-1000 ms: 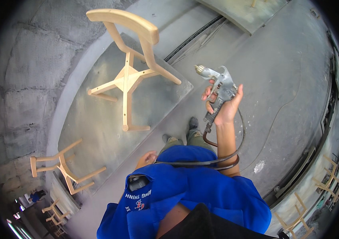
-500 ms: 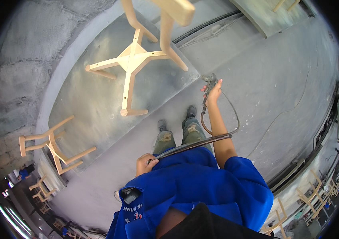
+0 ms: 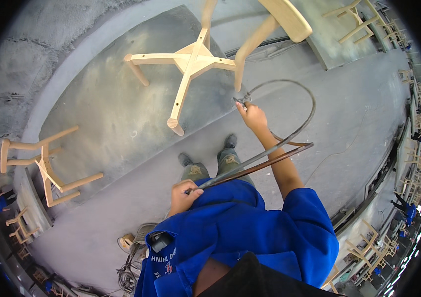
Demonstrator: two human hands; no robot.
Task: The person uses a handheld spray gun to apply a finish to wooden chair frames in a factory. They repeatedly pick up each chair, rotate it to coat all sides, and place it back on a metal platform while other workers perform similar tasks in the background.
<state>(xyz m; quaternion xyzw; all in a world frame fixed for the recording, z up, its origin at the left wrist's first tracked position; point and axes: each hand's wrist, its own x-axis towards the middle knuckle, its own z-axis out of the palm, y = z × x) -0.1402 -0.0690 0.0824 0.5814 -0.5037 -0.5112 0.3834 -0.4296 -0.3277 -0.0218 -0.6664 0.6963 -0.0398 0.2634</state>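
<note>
My right hand is closed round a spray gun, mostly hidden by the fingers and seen from behind. The gun is just below a leg of a pale wooden chair frame, apparently apart from it. From the gun a thin grey hose loops out to the right and back across my forearm. My left hand, in front of my waist, grips that hose together with a brown hose. The chair frame has a cross-shaped seat support and a curved backrest; its top runs out of the picture.
A second wooden chair frame lies at the left on a grey panel. Coiled hoses lie on the floor behind my left side. Another panel bears a chair frame at the far right. More chair frames and people line the right edge.
My right hand has swung left and turned the spray gun toward the chair frame. The hose has spread into a wide loop. My left hand keeps its grip while the view has shifted.
</note>
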